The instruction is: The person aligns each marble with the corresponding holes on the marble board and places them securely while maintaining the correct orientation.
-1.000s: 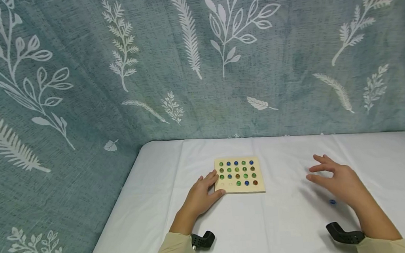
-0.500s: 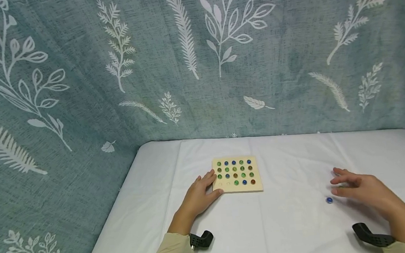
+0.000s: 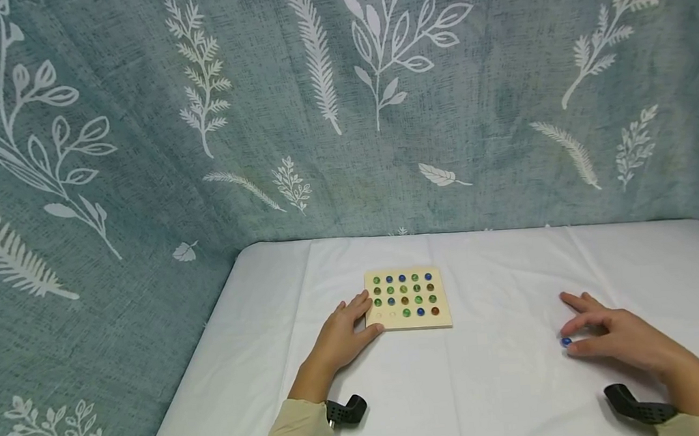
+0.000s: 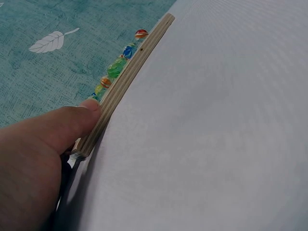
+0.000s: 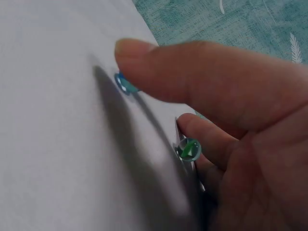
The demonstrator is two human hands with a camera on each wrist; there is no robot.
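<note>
Pinching blue marble (image 3: pixel 566 342), right hand (image 3: pixel 624 340)

Teal curtain (image 3: pixel 135 159) (white leaf print), white-clothed table (image 3: pixel 493 398)

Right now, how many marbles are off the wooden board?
2. A blue marble lies on the white cloth at the right hand's thumb tip; a green marble sits against that hand's curled fingers. More may hide beneath the hand.

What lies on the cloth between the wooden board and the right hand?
Only bare white cloth, as the head view shows. The blue marble sits right at the right hand, not between it and the wooden board.
</note>
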